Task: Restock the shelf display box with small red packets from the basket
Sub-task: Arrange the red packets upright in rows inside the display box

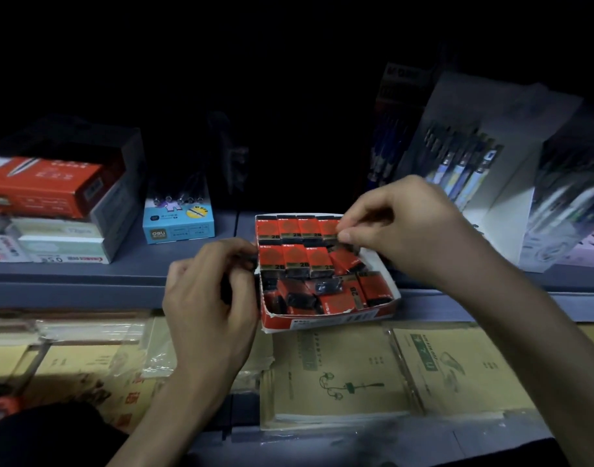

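Note:
A red and white display box (325,322) sits tilted on the front edge of the grey shelf (86,271). It holds several small red packets (299,261): two neat rows at the back, a jumbled heap at the front. My left hand (208,305) is at the box's left wall, fingers closed around something dark; what it is I cannot tell. My right hand (400,227) reaches over the back right corner, thumb and fingers pinching a red packet (332,229) in the back row. The basket is not in view.
A light blue pen box (178,227) stands left of the display box, with stacked red and white cartons (49,190) further left. White pen displays (474,176) stand to the right. Brown notebooks (336,372) lie on the lower shelf under my arms.

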Tool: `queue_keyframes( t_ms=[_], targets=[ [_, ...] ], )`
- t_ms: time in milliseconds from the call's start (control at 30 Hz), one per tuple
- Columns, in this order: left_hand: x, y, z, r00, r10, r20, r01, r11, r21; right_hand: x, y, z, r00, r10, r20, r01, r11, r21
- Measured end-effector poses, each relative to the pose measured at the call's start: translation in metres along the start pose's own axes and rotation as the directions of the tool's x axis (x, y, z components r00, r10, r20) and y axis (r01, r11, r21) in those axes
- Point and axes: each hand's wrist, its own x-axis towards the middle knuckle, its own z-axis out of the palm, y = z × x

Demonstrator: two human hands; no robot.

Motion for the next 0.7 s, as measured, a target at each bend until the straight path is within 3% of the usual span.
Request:
queue_keyframes(
  t_ms=[133,200,433,700],
  targets=[
    [0.000,0.000,0.001,1.000,-0.002,-0.009,0.002,1.000,0.008,-0.011,-0.003,-0.004,0.995,0.078,0.065,-0.052,0.942,-0.332],
    [0.000,0.001,0.001,1.000,-0.004,-0.001,0.004,1.000,0.009,-0.013,-0.006,0.004,0.988,0.116,0.106,-0.062,0.907,-0.417],
    [0.001,0.002,-0.001,1.000,0.005,0.013,-0.005,1.000,0.026,-0.013,-0.013,0.000,0.976,0.209,0.062,-0.184,0.942,-0.281],
    [0.001,0.000,-0.001,1.000,0.005,0.012,-0.005,1.000,0.019,-0.014,-0.007,-0.017,0.990,0.134,-0.052,-0.138,0.987,-0.078]
  ],
)
